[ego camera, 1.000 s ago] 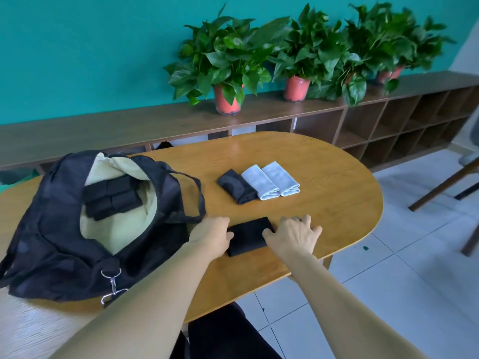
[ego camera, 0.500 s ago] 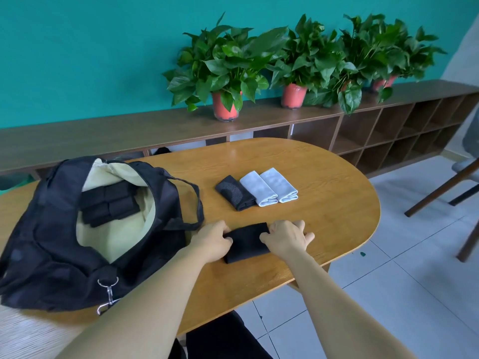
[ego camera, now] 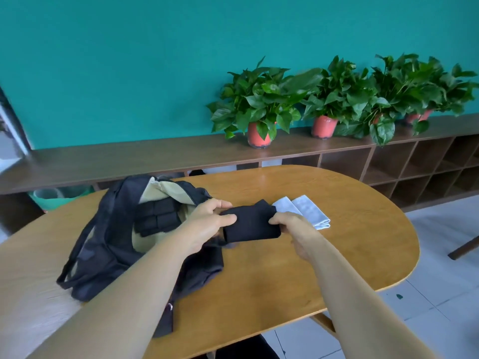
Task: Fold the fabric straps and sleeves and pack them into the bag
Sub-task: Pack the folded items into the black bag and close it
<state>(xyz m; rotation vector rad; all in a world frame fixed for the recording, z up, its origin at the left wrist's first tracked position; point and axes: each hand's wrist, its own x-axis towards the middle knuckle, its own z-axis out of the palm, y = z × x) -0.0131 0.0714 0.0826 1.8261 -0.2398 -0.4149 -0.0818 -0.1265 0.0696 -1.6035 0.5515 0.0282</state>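
A folded black fabric piece (ego camera: pixel 251 224) is held above the table between both hands. My left hand (ego camera: pixel 207 224) pinches its left end and my right hand (ego camera: pixel 293 229) grips its right end. To the left lies the open black bag (ego camera: pixel 103 244) with a beige lining, mouth facing up. Folded black straps (ego camera: pixel 158 216) lie inside it. Behind the held piece, two folded white sleeves (ego camera: pixel 303 209) rest side by side on the wooden table (ego camera: pixel 337 255). The other black piece beside them is mostly hidden by the held fabric.
The table's rounded right edge (ego camera: pixel 412 244) drops to a tiled floor. A low wooden shelf (ego camera: pixel 181 156) with potted plants (ego camera: pixel 259 112) runs along the teal wall behind. A chair leg (ego camera: pixel 464 247) shows at the far right.
Both hands have lifted the folded black piece off the table's front and carried it up and left, close to the bag's mouth. The camera view has tilted upward.
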